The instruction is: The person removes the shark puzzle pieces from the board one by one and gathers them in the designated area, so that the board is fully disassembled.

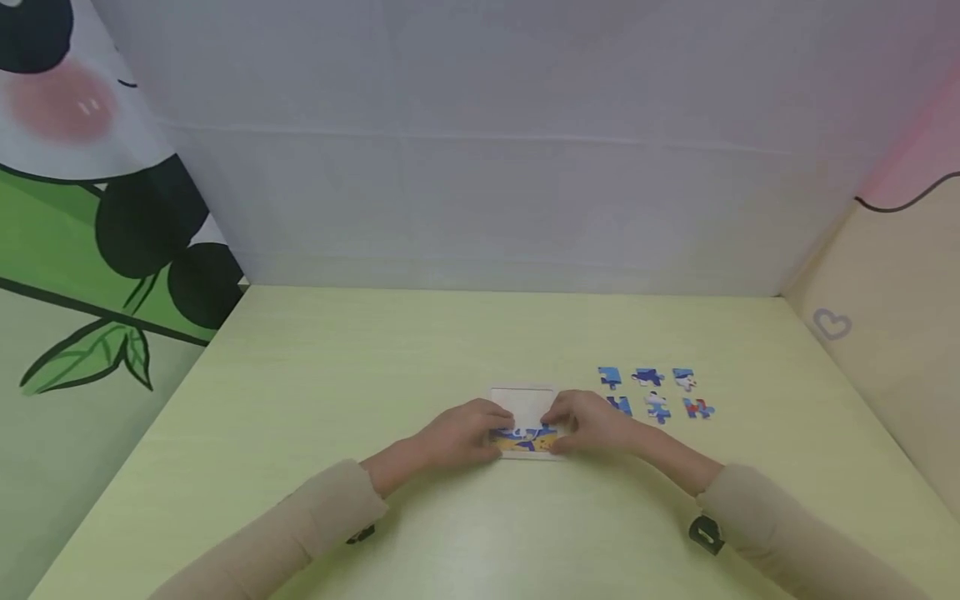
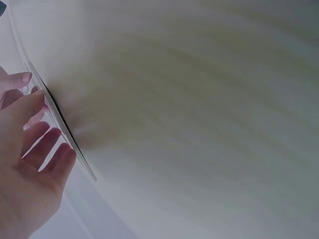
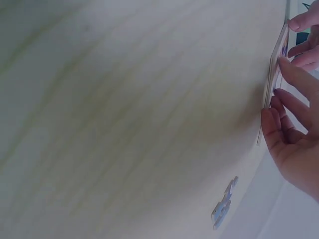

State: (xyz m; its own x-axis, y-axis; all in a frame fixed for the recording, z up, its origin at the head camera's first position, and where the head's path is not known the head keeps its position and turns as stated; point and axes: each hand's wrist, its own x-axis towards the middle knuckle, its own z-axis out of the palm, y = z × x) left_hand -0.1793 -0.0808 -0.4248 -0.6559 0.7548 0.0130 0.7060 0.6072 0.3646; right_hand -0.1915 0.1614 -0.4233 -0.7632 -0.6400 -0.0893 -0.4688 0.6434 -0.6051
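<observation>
In the head view a small white puzzle tray (image 1: pixel 522 403) lies on the table. Jigsaw pieces (image 1: pixel 527 444) in blue and yellow fill its near part, and the far part shows bare white. My left hand (image 1: pixel 463 433) holds the tray's left side, thumb toward the near corner and fingers over the rim. From the opposite side my right hand (image 1: pixel 596 423) grips the tray, its index fingertip against the upper edge of the pieces. Both wrist views show curved fingers and thumbs at the thin tray edge (image 2: pixel 62 119). The fingers hide parts of the pieces.
Several loose jigsaw pieces (image 1: pixel 657 408) lie in two rows right of the tray, one partly behind my right hand. A pale wall (image 1: pixel 480 208) stands at the table's far edge. Painted panels (image 1: pixel 112 250) flank the table (image 1: pixel 337 358).
</observation>
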